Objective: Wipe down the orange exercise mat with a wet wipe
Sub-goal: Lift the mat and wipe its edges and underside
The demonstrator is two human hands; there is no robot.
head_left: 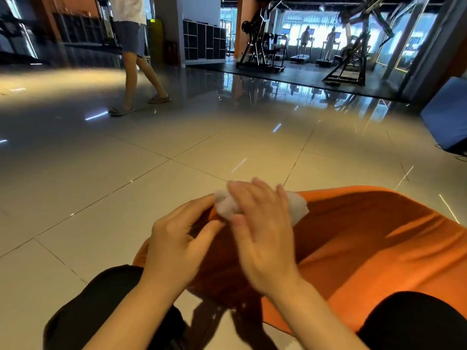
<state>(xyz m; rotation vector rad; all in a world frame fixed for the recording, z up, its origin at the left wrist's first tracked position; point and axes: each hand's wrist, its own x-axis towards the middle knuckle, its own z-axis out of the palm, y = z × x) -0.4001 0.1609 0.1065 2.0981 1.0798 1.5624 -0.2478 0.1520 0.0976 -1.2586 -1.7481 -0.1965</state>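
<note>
Head view: one entry, looking down over my knees to the floor.
Orange exercise mat: lies on the tiled floor in front of me, reaching off to my right; its near-left part sits in shadow under my hands.
Wet wipe: white, crumpled, at the mat's far-left corner, partly covered by my right hand.
Right hand: fingers straight and spread, palm down, laid flat over the wipe and pressing it on the mat; slightly blurred.
Left hand: beside the right one, at the mat's left edge; forefinger and thumb reach to the wipe's left end, and I cannot tell whether they pinch it or only touch it.
Knees: mine, in black, one at each lower corner.
Standing person: legs and sandals, far left, well apart from the mat.
Gym machines: far background.
Blue pad: right edge, leaning.
</note>
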